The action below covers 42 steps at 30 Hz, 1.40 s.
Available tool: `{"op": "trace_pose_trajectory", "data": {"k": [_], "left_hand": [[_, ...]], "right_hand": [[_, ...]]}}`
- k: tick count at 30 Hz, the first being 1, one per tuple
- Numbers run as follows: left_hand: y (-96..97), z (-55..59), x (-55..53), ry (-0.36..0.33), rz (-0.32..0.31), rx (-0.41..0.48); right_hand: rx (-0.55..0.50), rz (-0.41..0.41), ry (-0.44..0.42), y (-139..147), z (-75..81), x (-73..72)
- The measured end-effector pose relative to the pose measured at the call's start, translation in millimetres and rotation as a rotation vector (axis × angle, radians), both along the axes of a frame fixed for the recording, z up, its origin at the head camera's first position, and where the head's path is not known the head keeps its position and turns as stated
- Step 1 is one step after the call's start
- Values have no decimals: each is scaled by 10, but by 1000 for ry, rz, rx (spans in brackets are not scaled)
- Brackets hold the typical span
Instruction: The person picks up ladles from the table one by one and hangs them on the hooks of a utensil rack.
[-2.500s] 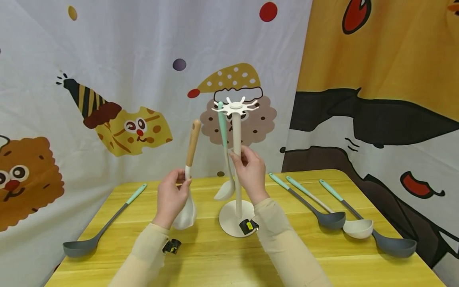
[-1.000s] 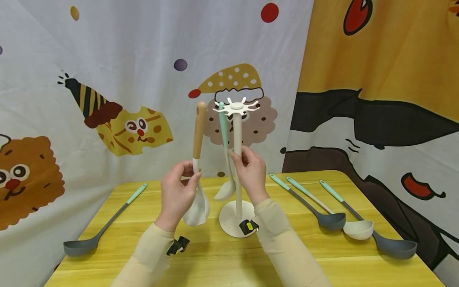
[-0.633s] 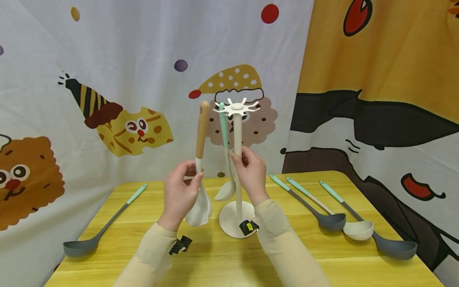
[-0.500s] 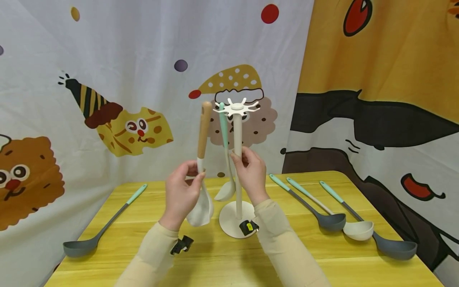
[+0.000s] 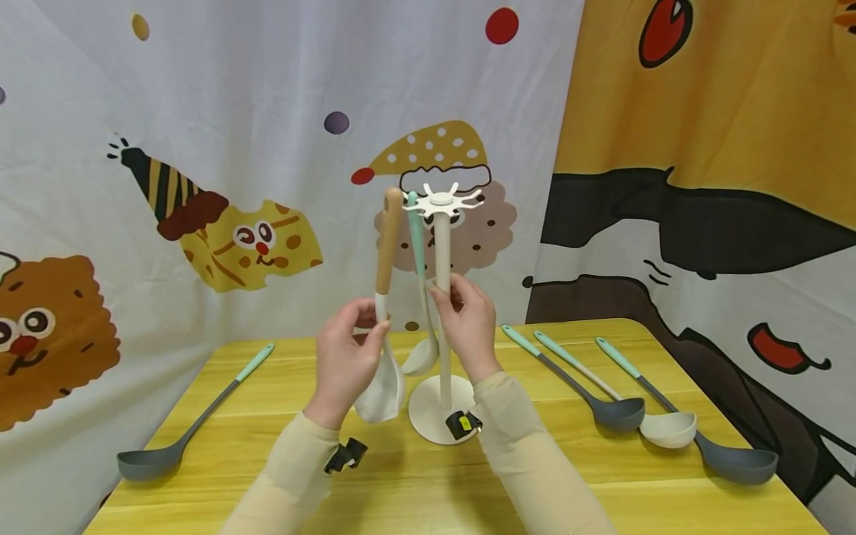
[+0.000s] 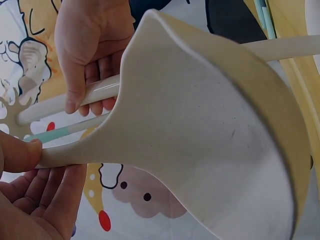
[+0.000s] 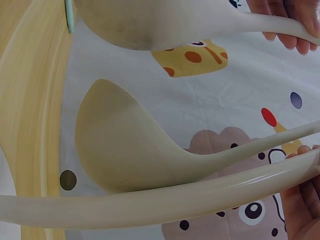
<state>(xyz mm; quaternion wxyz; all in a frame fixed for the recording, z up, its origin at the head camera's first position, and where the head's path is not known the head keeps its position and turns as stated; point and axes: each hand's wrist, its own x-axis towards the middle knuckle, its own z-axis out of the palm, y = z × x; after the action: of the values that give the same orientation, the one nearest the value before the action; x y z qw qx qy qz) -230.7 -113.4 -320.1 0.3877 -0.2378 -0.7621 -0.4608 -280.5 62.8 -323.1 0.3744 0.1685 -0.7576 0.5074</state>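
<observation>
My left hand (image 5: 344,358) pinches the white neck of a wooden-handled ladle (image 5: 386,253), held nearly upright with its bowl down, above the table. The handle's top end is right beside the left hooks of a cream utensil stand (image 5: 443,245); whether they touch I cannot tell. Around the stand's post curl the fingers of my right hand (image 5: 468,321). A cream ladle with a mint handle (image 5: 417,241) hangs from the stand; its bowl (image 7: 125,140) lies beside the post in the right wrist view. The left wrist view shows the held ladle's bowl (image 6: 190,120) close up.
On the wooden table (image 5: 428,490) a grey ladle (image 5: 150,462) lies at the left. To the right lie a grey ladle (image 5: 618,413), a cream ladle (image 5: 669,429) and another grey ladle (image 5: 738,462), all with mint handles. A printed curtain (image 5: 267,74) hangs behind.
My left hand has carried the wooden-handled ladle right and upward, and its handle has come up beside the stand's hooks. My right hand keeps its hold on the post.
</observation>
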Motion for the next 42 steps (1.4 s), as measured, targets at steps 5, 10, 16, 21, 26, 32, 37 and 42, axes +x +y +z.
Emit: {"op": "trace_pose_trajectory", "data": {"k": [5,10,16,21,26,32,37,42], "left_hand": [[32,-7,9,-19,1,2],[59,-30,4,-35,-22,12],[73,-37,12,-45,-18,14],[85,-36,1,-41,-19,14],[100,-55,-15,-38,-32,19],[114,-55,-17,-41,-30,16],[118,-66,-32,-43,-27,18],[126,-65,-27,-38,-32,18]], "right_hand": [[3,-6,-10,-3,0,2],[7,-12,-6,-7,-3,-2],[7,-6,-1,-10,-3,-4],[5,-7,1,-5,-1,-4],[5,-1,3,0,0,-6],[8,-2,16,1,1,6],[15,-5,26,5,-1,4],[13,-2,31,4,-1,-1]]}}
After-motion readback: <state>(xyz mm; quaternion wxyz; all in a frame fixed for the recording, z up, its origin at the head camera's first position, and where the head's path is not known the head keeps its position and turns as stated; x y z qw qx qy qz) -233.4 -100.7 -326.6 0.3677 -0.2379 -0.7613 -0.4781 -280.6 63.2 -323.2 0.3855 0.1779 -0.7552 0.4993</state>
